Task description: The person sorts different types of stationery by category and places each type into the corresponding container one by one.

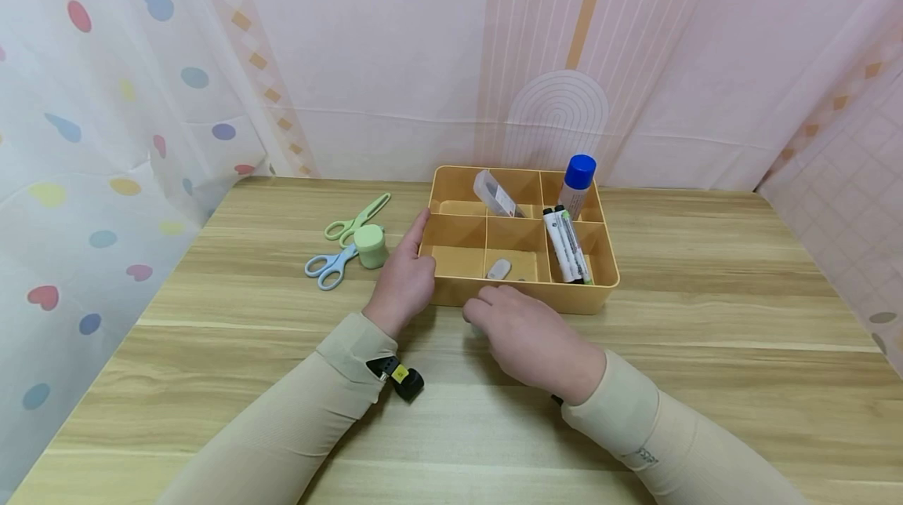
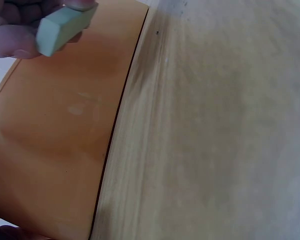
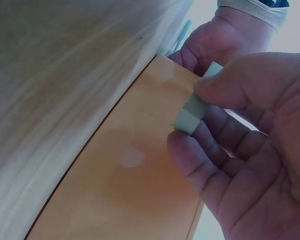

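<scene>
A tan divided organizer box point(image 1: 518, 295) stands on the table. My left hand point(image 1: 402, 281) holds its left side near the front corner, fingers along the outer wall and thumb at the rim. Just before the front wall, my right hand point(image 1: 525, 332) pinches a small pale green eraser point(image 3: 190, 115) between thumb and fingers. That eraser also shows at the fingertips in the left wrist view, while the hand's back mostly hides it from the head view. A whitish oval eraser point(image 1: 498, 269) lies in the front middle compartment.
White markers point(image 1: 560, 246) lean in the front right compartment, a blue-capped glue stick point(image 1: 580, 176) behind them. A clear plastic case point(image 1: 494, 193) tilts in the back left one. Left of the box lie green scissors point(image 1: 367, 211), blue scissors point(image 1: 330, 268) and a green lidded container point(image 1: 370, 246).
</scene>
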`<state>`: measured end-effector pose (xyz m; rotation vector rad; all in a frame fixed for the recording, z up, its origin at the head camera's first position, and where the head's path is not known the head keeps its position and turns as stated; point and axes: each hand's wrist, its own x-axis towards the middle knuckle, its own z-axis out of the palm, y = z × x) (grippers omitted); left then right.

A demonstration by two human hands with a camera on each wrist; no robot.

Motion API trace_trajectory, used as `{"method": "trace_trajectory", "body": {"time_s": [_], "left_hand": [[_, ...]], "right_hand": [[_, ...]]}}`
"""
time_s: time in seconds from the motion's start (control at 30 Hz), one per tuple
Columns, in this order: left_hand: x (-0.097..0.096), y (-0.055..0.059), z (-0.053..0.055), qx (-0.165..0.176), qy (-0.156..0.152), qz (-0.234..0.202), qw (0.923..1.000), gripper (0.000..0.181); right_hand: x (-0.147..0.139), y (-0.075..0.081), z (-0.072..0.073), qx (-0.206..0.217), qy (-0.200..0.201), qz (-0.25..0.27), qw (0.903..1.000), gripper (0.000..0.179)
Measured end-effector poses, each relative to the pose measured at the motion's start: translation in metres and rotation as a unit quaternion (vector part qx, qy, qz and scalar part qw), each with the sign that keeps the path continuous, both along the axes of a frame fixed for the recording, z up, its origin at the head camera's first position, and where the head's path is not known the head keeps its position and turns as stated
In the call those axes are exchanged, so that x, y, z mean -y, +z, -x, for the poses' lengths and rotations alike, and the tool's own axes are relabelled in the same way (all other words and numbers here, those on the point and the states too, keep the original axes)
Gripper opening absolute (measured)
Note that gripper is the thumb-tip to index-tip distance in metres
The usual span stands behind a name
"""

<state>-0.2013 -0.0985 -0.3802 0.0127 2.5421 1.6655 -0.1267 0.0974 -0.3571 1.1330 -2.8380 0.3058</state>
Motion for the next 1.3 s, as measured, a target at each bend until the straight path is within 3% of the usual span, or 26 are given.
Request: {"method": "trace_trajectory", "body": {"time_s": [0.37,1.3], "left_hand": [[0.000,0.000,0.001,-0.005,0.001,0.007,1.0000,0.079],[0.000,0.000,-0.001,-0.004,-0.001,0.006,1.0000,0.080]], "right_hand": [[-0.001,0.007,0.000,0.000,-0.013,0.044,0.9989,0.024],[-0.013,0.014,0.009,-0.076,-0.020,0.122,0.9894,0.018]]}}
